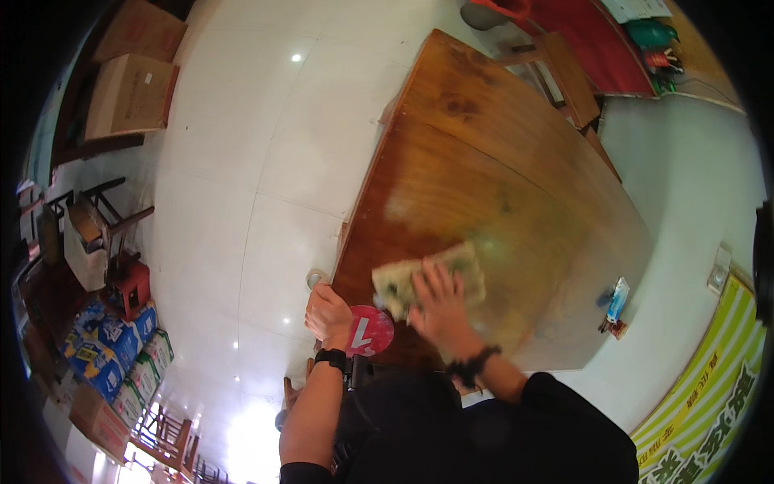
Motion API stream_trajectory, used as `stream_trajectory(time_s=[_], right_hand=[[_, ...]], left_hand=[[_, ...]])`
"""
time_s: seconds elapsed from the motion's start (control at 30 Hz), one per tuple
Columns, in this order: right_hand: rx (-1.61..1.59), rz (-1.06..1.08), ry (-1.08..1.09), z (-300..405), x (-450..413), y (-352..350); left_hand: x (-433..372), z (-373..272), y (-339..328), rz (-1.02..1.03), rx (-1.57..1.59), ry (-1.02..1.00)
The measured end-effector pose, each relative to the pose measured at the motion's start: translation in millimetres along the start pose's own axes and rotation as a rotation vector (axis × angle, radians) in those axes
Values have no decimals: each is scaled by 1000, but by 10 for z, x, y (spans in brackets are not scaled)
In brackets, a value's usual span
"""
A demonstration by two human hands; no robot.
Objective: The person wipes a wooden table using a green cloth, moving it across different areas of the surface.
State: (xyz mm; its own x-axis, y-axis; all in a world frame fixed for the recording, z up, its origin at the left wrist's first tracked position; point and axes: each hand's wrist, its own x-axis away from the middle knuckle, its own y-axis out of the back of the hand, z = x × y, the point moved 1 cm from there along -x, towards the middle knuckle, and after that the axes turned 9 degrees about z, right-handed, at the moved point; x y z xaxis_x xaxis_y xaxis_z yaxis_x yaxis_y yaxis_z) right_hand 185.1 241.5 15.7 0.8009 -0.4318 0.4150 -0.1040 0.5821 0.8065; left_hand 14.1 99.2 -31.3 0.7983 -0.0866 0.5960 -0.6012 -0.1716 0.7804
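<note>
A wooden table top [447,163] lies before me. My right hand [438,299] presses with spread fingers on a pale yellowish patterned cloth [393,278], which lies flat on the wood. My left hand [329,314] is closed around a roll of tape or similar ring [316,279] at the table's left edge. Beside the left hand, a round red sign with a white figure [372,331] lies at the table's near left corner. A small blue and white tube or packet [617,299] lies at the right edge of the table.
A wooden stool [568,81] and a red-covered table [592,42] stand beyond the far right side. On the left are cardboard boxes [130,97], a dark stool [115,212], a red plastic stool [130,284] and wrapped packs [112,348]. A green striped banner [701,387] is at the lower right.
</note>
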Motion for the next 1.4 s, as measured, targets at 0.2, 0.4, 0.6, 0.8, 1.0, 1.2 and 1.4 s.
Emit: stream_trajectory(time_s=[0.2,0.4,0.6,0.8,1.0,1.2,1.4], right_hand=[[-20,2,18,179,1103,-734],[2,-170,-140,-98,960,-569],[-117,-435,-686,219,1147,-799],[-177,-391,-588,461,1670,-1140],[-346,-713,-751,235,1343,-1118],[10,-683,-660,-285,826,-672],[85,-601,-481,-720,189,-153]], left_hand=[[13,-62,-20,30,-33,-7],[31,-114,20,62,-51,-13],[58,-130,2,45,-75,-25],[39,-140,21,53,-88,-3],[45,-115,17,76,-89,-2],[16,-149,-7,92,-95,27],[-13,-87,-3,68,-64,45]])
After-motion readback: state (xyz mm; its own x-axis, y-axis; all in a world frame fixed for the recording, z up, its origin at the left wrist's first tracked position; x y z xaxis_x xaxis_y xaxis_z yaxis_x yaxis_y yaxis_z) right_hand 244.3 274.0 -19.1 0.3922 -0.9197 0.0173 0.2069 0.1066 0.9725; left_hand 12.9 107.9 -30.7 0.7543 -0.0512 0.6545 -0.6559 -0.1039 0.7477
